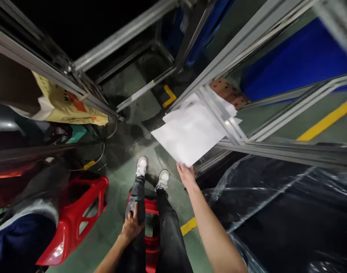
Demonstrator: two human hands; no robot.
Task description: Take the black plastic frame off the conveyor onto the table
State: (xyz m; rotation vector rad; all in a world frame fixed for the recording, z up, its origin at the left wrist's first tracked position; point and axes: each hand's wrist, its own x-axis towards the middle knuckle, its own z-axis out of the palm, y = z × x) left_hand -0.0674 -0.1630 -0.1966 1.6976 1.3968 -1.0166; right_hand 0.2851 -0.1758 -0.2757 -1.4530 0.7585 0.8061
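Observation:
My right hand (186, 174) pinches the near corner of a large white sheet (190, 131), which lies over other white sheets beside a metal frame post. The sheet's far right edge passes behind the post. Over my left thigh, my left hand (132, 225) hangs with its index finger stretched out and the other fingers partly curled; nothing shows in it. A brown piece with dark holes (228, 93) sits behind the sheets.
Metal frame bars (293, 149) surround the sheets. A red stool (77, 216) and a seated person's dark blue clothing (22, 240) are at left. Black material under clear plastic (287, 212) fills the lower right. A yellow bag (68, 102) hangs at upper left.

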